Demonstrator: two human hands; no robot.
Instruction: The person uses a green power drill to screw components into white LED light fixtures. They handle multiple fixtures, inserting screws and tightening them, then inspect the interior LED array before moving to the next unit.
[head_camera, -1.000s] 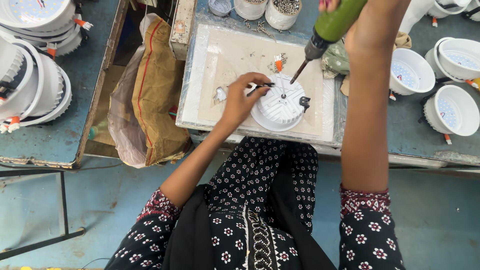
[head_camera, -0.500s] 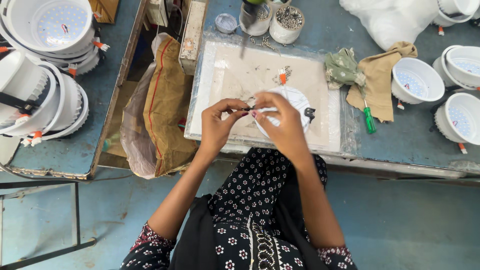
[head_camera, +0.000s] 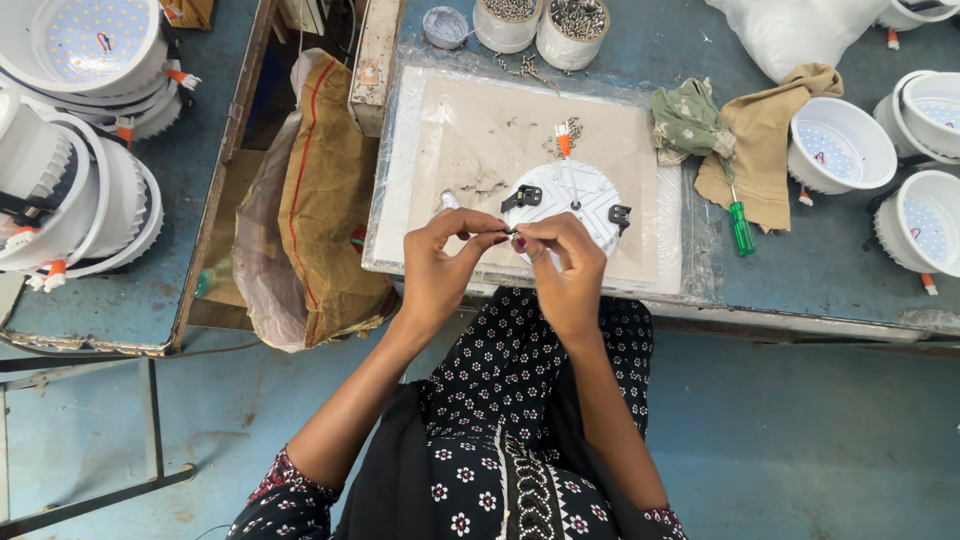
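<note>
Blue worn workbench (head_camera: 800, 270) beyond the hands, second blue table (head_camera: 90, 310) to their left, blue-painted floor (head_camera: 780, 440) below, even light.

Matt white plastic lamp housing (head_camera: 572, 195)

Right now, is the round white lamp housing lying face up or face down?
Face down: the white lamp housing shows its ribbed back and black clips, not the LED panel.
</note>
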